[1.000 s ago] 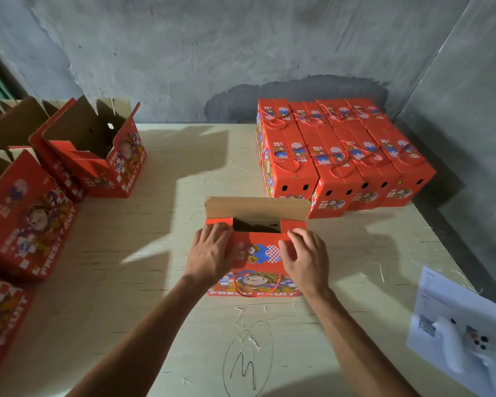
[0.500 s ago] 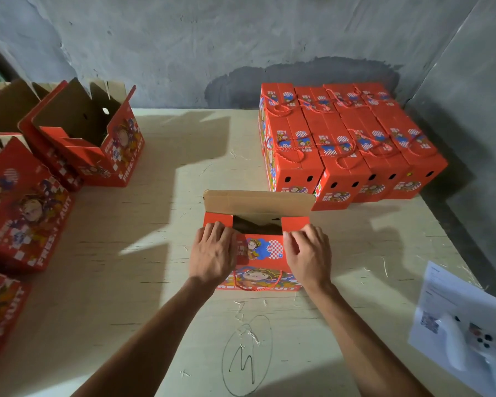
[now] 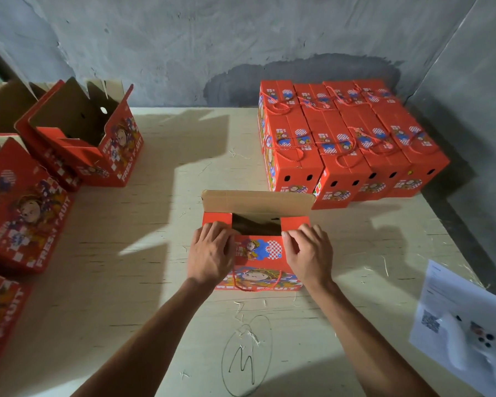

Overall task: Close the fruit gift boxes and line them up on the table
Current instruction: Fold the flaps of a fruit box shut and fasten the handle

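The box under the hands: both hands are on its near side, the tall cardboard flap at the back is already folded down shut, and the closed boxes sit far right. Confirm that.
Not quite. In the head view the back flap stands upright and the box is open, dark inside. The left hand and right hand are on its near side, and the closed boxes sit far right.

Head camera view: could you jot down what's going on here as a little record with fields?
Setting: wooden table against a grey wall
Box in work: red box at table centre, back flap upright, top open
Left hand: fingers on the box's left top flap
Right hand: fingers curled on the right top flap
Closed boxes: red, lined up side by side at far right, rope handles on top
Open boxes: at left, flaps up
Other: paper with a white controller at right; pen scribble near the front edge
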A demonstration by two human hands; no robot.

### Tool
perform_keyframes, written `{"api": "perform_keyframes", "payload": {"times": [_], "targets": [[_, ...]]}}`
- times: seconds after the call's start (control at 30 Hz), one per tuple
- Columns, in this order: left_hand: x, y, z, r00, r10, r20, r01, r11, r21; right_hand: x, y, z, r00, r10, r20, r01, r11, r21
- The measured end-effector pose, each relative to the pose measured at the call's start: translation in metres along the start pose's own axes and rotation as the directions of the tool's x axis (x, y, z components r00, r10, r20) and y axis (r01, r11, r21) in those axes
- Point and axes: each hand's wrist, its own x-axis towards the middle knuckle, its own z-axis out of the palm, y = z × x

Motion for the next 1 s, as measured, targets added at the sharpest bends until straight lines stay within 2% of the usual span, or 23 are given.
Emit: {"api": "perform_keyframes", "payload": {"times": [0.33,0.5,0.7,0.87,0.93,0.97,1.0], "targets": [[0.002,0.001,-0.006,0.995,-0.073,0.065,0.075,0.997,-0.029,-0.002,-0.003,-0.004,0.987,0.072,0.142,-0.094,0.984,0.15],[0.012,-0.002,-0.006,0.958,-0.244,0.148,0.269,0.947,-0.174,-0.005,-0.006,-0.01,0.975,0.122,0.184,-0.159,0.966,0.203],[0.006,-0.004,0.004,0.954,-0.298,0.043,0.301,0.946,-0.118,0.0,-0.002,-0.012,0.982,0.1,0.158,-0.132,0.97,0.203],[0.008,-0.002,0.005,0.935,-0.355,0.014,0.35,0.914,-0.205,0.005,-0.004,-0.006,0.982,0.153,0.113,-0.176,0.956,0.234],[0.008,-0.001,0.005,0.919,-0.394,0.014,0.385,0.891,-0.241,0.002,-0.006,-0.006,0.97,0.23,0.085,-0.244,0.927,0.285],[0.007,-0.001,0.004,0.901,-0.433,0.025,0.422,0.864,-0.273,0.001,-0.006,-0.007,0.942,0.322,0.096,-0.335,0.882,0.332],[0.007,-0.001,0.003,0.876,-0.48,0.049,0.471,0.828,-0.303,0.0,-0.007,-0.008,0.885,0.442,0.146,-0.462,0.799,0.385]]}}
